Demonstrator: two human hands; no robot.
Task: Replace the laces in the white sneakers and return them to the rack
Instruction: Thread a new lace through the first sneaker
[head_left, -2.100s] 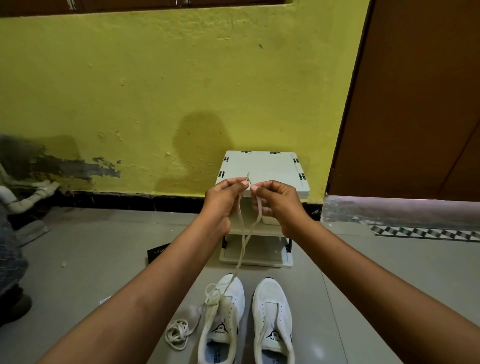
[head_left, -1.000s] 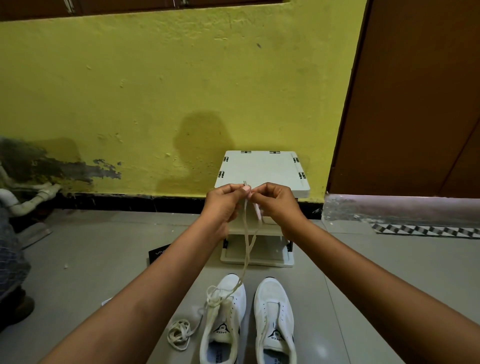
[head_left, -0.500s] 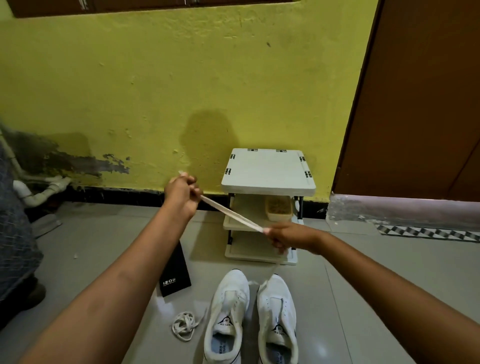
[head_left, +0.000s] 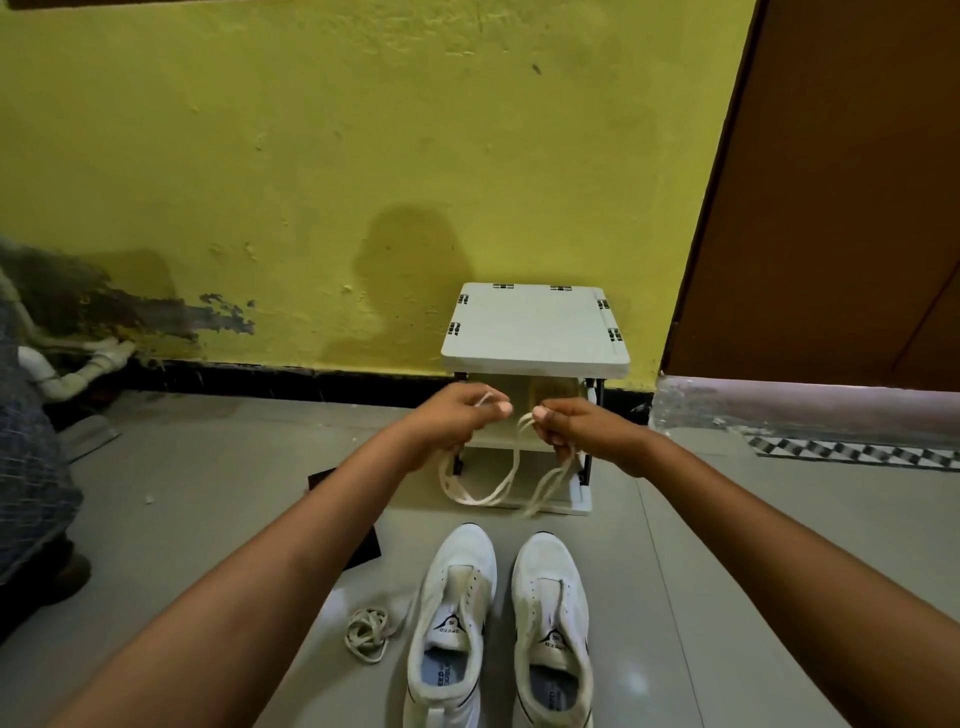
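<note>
Two white sneakers stand side by side on the grey floor, the left sneaker and the right sneaker, both with no lace in their eyelets. Above them I hold a cream lace between both hands; it hangs in loops in front of the rack. My left hand pinches one part of it and my right hand grips the other. A second lace lies coiled on the floor left of the left sneaker. The small white rack stands against the yellow wall.
A black card lies on the floor, partly under my left forearm. A brown door with a raised threshold is at right. White pipes and wire mesh sit at far left. A small tan container rests on the rack's middle shelf.
The lace came free of the left sneaker, was stretched taut between my spread hands, and now my hands are close together again with it gathered into hanging loops.
</note>
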